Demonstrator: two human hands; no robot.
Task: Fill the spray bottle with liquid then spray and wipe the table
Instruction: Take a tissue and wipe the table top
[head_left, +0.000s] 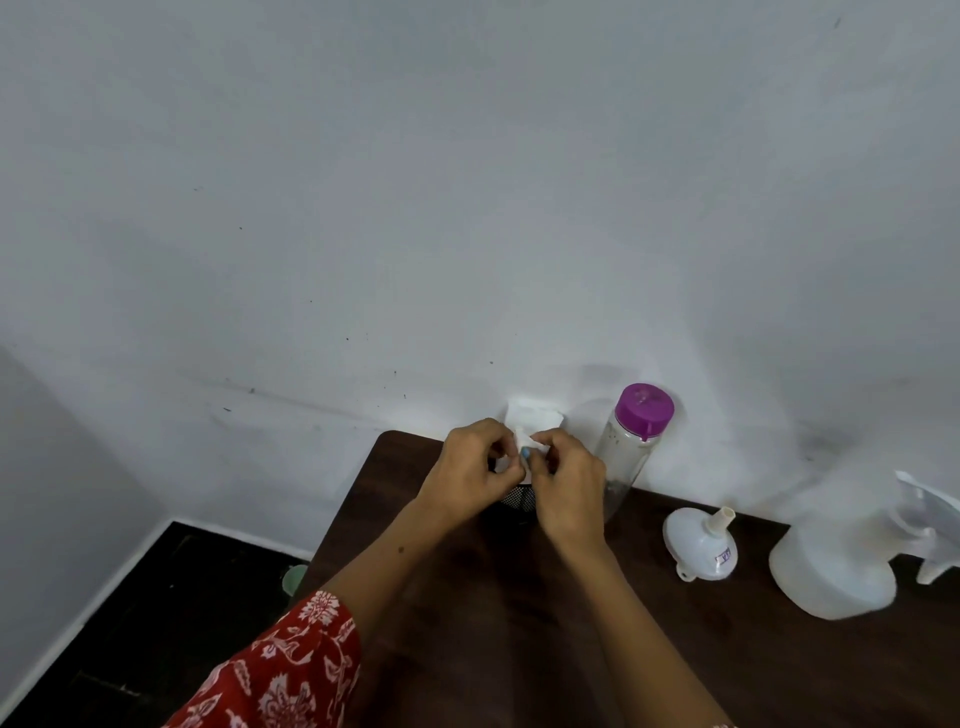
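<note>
At the far edge of the dark wooden table (519, 623), my left hand (467, 470) and my right hand (566, 483) pinch a white tissue (535, 418) that rises out of a black mesh holder (519, 499), mostly hidden behind my hands. A clear bottle with a purple cap (636, 441) stands just right of them against the wall. A white funnel (701, 543) lies upside down on the table further right. The translucent white spray bottle (836, 556) stands at the right, its trigger head (930, 525) pointing right and partly cut off.
A pale wall rises right behind the table. Left of the table is dark floor with a white skirting board, and a small green object (295, 579) shows beside the table's left edge. My left sleeve is red with a white pattern.
</note>
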